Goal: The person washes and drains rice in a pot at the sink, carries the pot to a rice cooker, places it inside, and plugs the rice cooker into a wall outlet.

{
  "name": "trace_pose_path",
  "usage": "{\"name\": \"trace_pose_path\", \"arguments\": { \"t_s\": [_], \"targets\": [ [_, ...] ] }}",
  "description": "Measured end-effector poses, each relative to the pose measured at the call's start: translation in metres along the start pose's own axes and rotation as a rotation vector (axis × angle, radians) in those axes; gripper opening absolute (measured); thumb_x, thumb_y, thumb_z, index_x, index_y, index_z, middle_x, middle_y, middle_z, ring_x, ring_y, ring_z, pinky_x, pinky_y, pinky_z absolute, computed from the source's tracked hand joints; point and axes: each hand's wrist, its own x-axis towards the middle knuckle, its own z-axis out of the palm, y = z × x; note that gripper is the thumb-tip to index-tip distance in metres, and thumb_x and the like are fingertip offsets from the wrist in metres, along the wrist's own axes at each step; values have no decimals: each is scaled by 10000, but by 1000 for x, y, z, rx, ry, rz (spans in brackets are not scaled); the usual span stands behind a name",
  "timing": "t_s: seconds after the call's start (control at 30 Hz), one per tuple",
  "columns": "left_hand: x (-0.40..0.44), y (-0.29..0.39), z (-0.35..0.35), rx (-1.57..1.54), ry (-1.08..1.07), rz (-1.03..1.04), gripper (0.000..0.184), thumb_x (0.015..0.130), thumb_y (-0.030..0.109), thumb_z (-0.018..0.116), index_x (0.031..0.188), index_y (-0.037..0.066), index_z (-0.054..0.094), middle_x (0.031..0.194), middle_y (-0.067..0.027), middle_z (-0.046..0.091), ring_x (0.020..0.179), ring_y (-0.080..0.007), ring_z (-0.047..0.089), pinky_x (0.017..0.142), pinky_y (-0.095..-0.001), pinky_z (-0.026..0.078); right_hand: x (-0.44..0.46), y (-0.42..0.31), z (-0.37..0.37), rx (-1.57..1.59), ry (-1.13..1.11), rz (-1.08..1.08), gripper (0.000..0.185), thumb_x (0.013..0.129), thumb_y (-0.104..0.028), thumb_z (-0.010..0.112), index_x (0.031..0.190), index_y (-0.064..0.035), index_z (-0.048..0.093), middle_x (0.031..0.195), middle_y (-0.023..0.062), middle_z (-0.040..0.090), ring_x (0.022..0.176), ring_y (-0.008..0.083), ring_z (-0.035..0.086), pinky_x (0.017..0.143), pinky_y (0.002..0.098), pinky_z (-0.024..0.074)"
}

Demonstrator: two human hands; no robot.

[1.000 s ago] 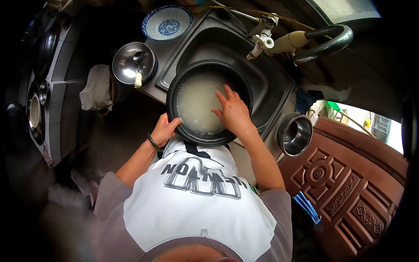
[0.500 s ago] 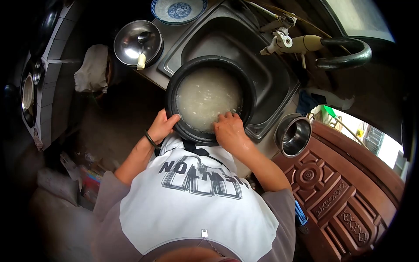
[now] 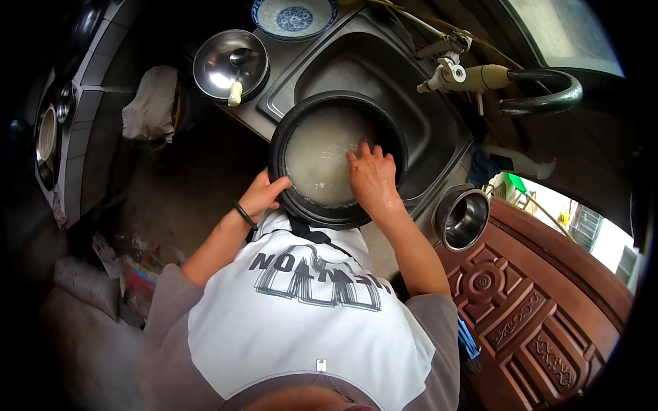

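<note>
A round dark pot (image 3: 322, 218) rests at the near edge of the sink, holding cloudy whitish water (image 3: 314, 154) with small bubbles on top. My left hand (image 3: 266, 194) is closed on the pot's left rim, the thumb over the edge and the fingers partly hidden below. Over the right side of the pot, my right hand (image 3: 373, 183) has its fingers spread, the tips touching or just under the water. I cannot make out what lies beneath the cloudy surface.
Behind the pot lies the metal sink (image 3: 439, 130), with a tap (image 3: 483, 77) at its right. A steel bowl (image 3: 216, 65) holding a spoon (image 3: 236, 82) and a blue-patterned dish (image 3: 295, 19) stand left and behind. A steel pot (image 3: 466, 218) is near the carved door (image 3: 528, 301).
My right hand has moved from the pot's near right edge further in over the water, its fingers spreading. My left hand keeps its hold on the rim. The view has shifted slightly.
</note>
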Motion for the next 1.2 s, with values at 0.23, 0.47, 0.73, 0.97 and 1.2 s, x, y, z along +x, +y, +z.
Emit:
{"name": "trace_pose_path", "arguments": {
  "t_s": [0.23,0.47,0.73,0.97,1.2],
  "targets": [
    [14,-5,-13,-30,-144,-179,193,813,220,617,986,143,586,753,73,558,594,-10,455,438,-181,238,-21,-44,14,170,277,-368,264,825,-167,537,1047,-101,662,1240,111,537,1095,279,536,838,429,445],
    [8,1,-4,-39,-119,-217,115,841,177,612,913,91,638,744,41,617,521,-32,477,388,-185,244,-36,0,8,68,-66,-124,221,807,-190,559,951,-98,699,1140,115,593,1038,279,547,809,427,446],
    [7,-2,0,87,-60,-57,77,784,174,602,811,102,604,646,55,526,530,-37,454,426,-195,276,-47,8,-60,346,197,-183,84,798,-133,636,817,-61,675,824,94,648,800,252,608,717,370,473],
    [5,-7,3,5,-23,-34,116,845,180,594,895,79,616,705,30,587,513,-33,474,393,-181,283,-60,13,-55,1075,463,-176,178,781,-101,684,954,-65,666,1008,113,654,974,271,616,821,385,489],
    [1,1,-2,115,-2,52,275,884,199,611,1072,1,579,865,-55,649,665,-109,631,496,-221,486,-100,77,-91,959,914,79,30,817,-2,652,845,6,643,890,99,635,816,211,603,742,306,471]
  ]
}}
